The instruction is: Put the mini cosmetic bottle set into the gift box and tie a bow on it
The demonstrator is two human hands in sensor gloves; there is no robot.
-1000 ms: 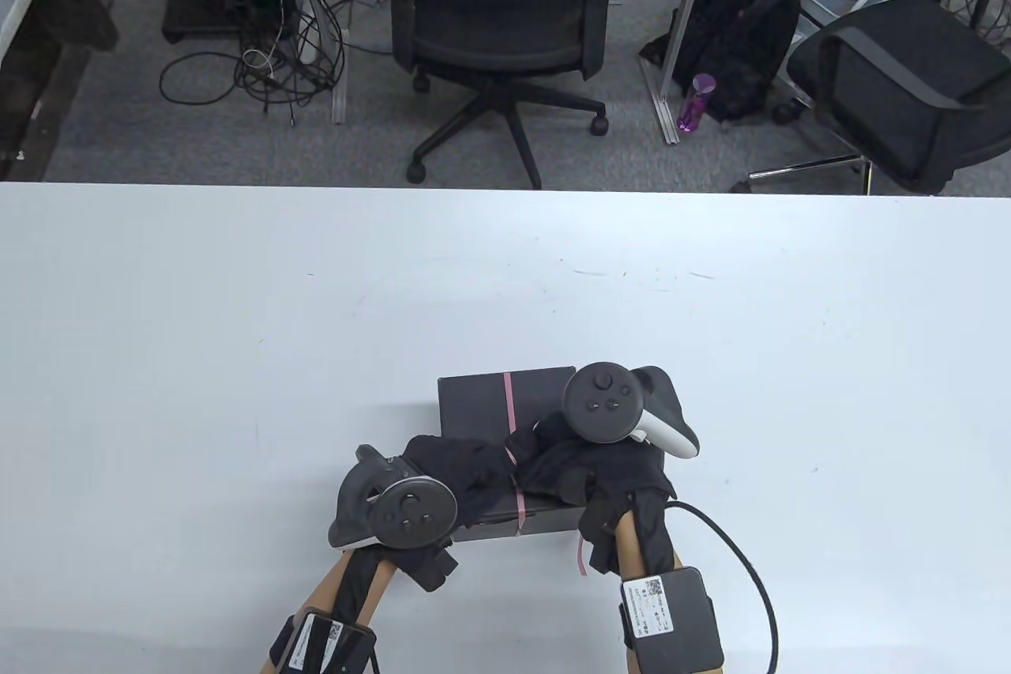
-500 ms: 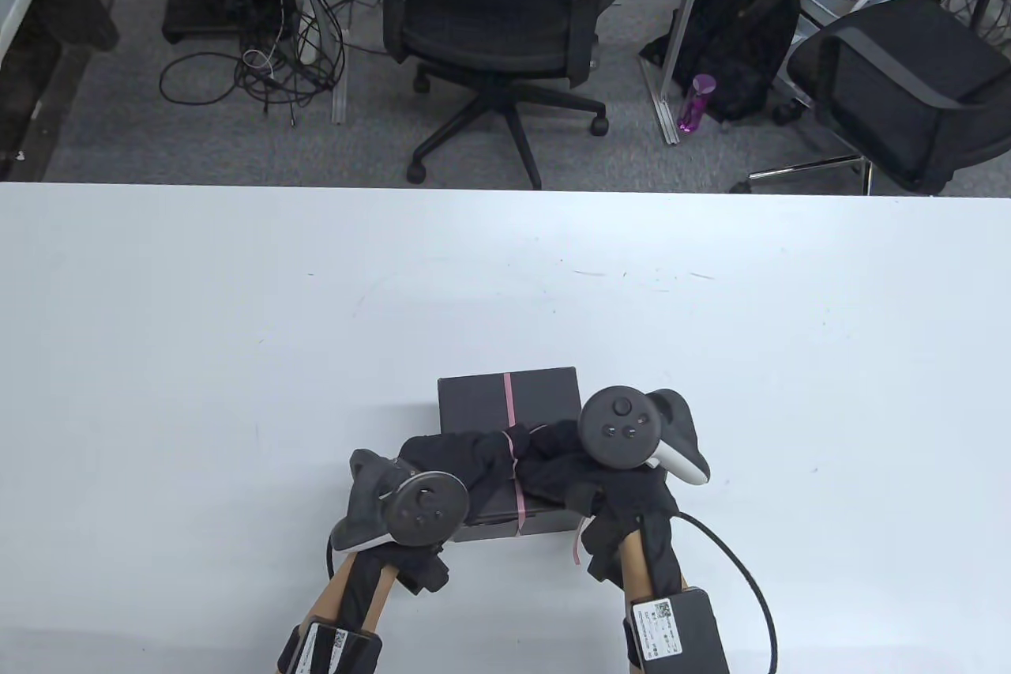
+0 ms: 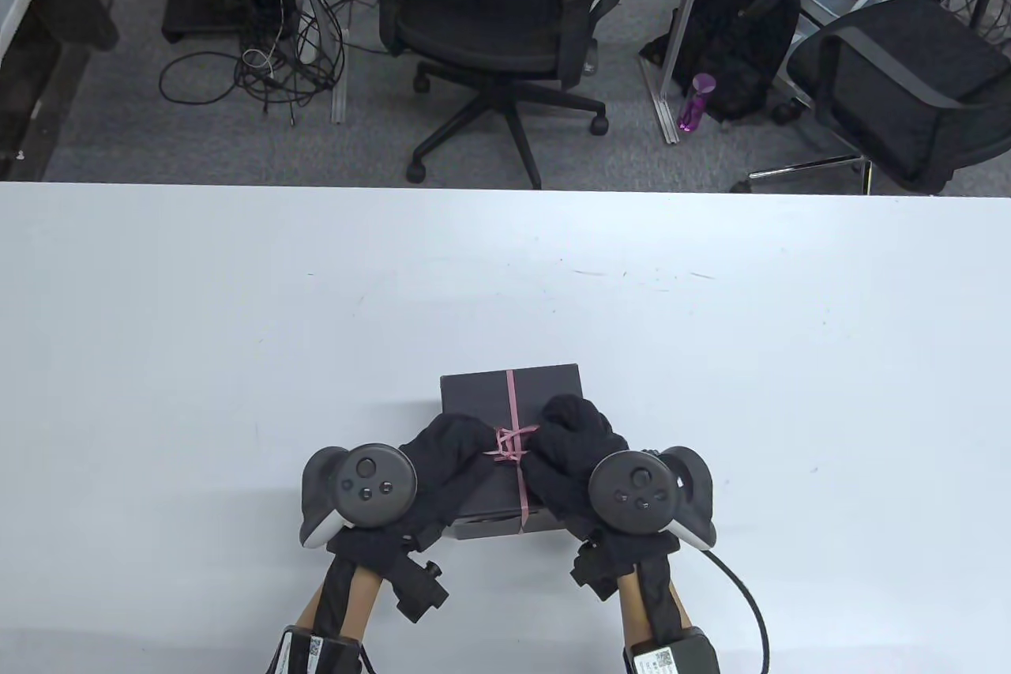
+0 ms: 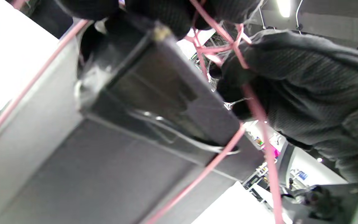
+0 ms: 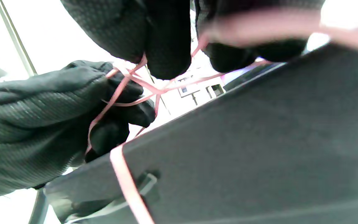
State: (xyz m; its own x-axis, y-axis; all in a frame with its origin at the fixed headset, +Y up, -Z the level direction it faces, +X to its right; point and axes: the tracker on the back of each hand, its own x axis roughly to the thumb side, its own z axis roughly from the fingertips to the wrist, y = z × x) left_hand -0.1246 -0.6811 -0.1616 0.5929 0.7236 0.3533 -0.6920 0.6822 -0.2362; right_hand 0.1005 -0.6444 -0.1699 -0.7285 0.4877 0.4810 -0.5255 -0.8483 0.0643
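White table, grey carpet, two black office chairs, backpack, tangled cables

Both hands now sit lower on the box, toward 6 o'clock. The left hand turns so its tracker lies flatter and further toward 9 o'clock. The right hand brings its tracker down from 12 o'clock toward 5 o'clock. Between the fingertips, the pink ribbon now shows crossed loops where a second ago it lay mostly hidden.
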